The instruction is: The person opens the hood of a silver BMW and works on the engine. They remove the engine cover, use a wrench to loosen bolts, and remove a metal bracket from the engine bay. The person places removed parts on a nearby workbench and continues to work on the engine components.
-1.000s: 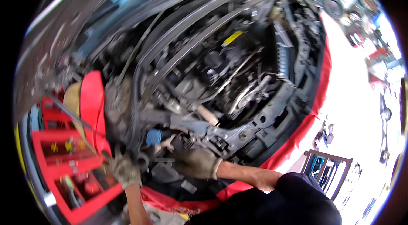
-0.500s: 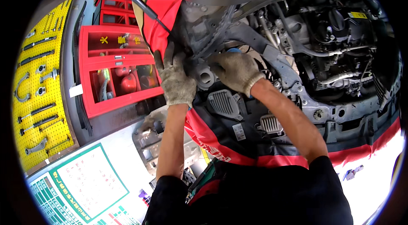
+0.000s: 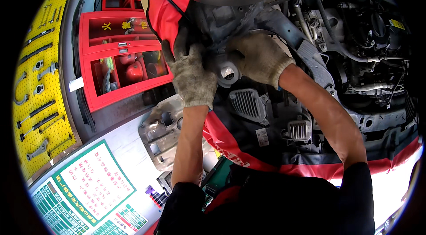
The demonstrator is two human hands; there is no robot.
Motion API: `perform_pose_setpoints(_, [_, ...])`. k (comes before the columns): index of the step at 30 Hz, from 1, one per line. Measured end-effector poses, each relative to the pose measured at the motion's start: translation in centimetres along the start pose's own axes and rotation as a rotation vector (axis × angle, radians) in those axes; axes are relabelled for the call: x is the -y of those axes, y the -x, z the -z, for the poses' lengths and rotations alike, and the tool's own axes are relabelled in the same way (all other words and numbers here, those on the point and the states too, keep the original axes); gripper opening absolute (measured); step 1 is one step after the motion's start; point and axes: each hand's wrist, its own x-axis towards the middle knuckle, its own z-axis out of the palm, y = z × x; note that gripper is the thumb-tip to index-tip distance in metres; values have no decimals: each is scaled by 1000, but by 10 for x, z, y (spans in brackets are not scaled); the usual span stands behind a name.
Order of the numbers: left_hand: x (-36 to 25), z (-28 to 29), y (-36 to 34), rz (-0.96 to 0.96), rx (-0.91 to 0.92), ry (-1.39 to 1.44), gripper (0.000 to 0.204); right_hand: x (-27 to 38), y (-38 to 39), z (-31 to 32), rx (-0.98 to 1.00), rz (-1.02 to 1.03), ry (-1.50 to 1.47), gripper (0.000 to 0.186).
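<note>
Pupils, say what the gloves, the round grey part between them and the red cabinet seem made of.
Gloves: apparently knitted yarn, perhaps cotton; matt, textured surface.
Round grey part: probably moulded plastic, since it looks dull and smooth; metal remains possible.
Red cabinet: likely painted metal, from its smooth, even red surface.

since a second ago your view has swung left, bringing the yellow perforated tool board (image 3: 44, 66) and the white notice board with green edging (image 3: 93, 184) into fuller sight. your right hand (image 3: 262, 60) in its grey-beige knitted glove has moved from apart to just beside the round grey hollow pipe mouth (image 3: 230, 83); the round blue cap can no longer be seen.
</note>
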Motion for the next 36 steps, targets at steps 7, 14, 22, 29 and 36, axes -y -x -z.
perform_pose_setpoints(7, [-1,-3,-7,-48,151,-221,19,-1,0,-9,-24,-60,-12,15])
perform_pose_setpoints(14, [-5,-10,-6,-33,176,-334,21,-31,5,-17,-23,46,-170,13])
perform_pose_setpoints(22, [1,-16,-4,-105,76,-359,18,-33,2,-12,-16,268,293,19])
perform_pose_setpoints(29, [0,-21,-3,-117,60,-294,22,-2,-35,16,566,-1,435,25])
perform_pose_setpoints(36, [-6,-19,1,-103,-2,-260,20,-27,-7,-4,154,167,304,19])
